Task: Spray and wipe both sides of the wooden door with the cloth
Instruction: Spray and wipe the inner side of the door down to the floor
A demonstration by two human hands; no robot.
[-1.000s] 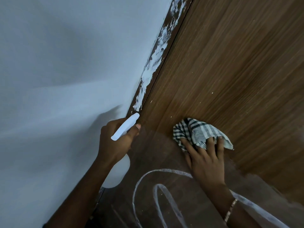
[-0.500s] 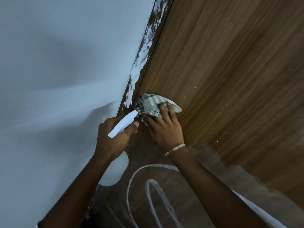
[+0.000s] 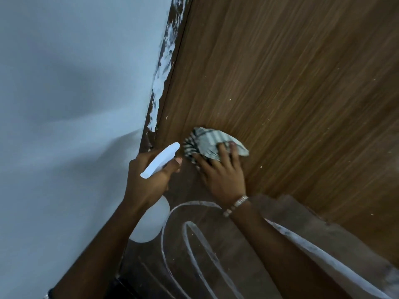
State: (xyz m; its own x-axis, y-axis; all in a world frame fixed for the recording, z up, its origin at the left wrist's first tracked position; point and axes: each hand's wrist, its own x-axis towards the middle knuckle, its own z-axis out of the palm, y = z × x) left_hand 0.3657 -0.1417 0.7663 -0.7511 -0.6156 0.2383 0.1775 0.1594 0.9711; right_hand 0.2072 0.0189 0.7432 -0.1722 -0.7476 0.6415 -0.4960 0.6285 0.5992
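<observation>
The wooden door (image 3: 302,93) fills the right of the view, its grain running slantwise. My right hand (image 3: 222,175) presses a crumpled checked cloth (image 3: 209,141) flat against the door, close to its left edge, with the fingers spread over the fabric. Just left of it, my left hand (image 3: 146,184) grips a white spray bottle (image 3: 160,159) by the neck. The nozzle points up toward the door's edge, and the round bottle body shows below the wrist.
A pale wall (image 3: 64,104) covers the left half. Between wall and door runs a dark frame strip (image 3: 164,67) smeared with white paint. The lower door is darker and carries curved white lines (image 3: 190,234).
My right hand swept the cloth up and left across the door to its left edge, then slid slightly back right. My left hand with the bottle has barely moved.
</observation>
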